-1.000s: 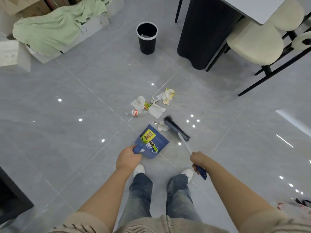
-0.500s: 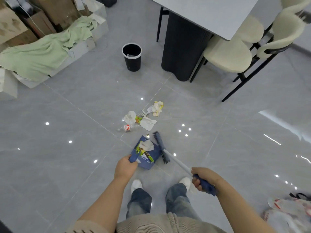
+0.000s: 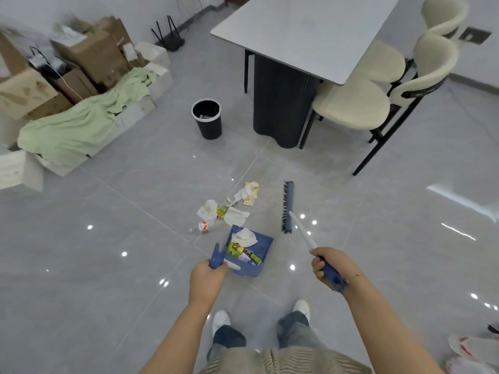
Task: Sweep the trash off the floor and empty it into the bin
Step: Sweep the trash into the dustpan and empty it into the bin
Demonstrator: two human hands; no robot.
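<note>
Grey floor tiles (image 3: 135,265) surround the dustpan (image 3: 249,252), which my left hand (image 3: 206,279) grips by its handle. Loose trash (image 3: 226,209) lies just beyond it. My right hand (image 3: 328,265) clasps the broom (image 3: 287,206); I should drag bristles toward the dustpan, keeping its lip flat.

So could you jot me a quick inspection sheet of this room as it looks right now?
Surface: glossy grey tiled floor, lamp reflections.
Job's things: blue plastic dustpan holding wrappers and tissue; blue-headed broom; loose pile of paper trash on the tiles; black round bin.
Clutter: cardboard boxes, green cloth.
Grips: left hand on dustpan handle; right hand on broom handle.
Cables: white cord among boxes.
Surroundings: grey table, cream chairs.
</note>
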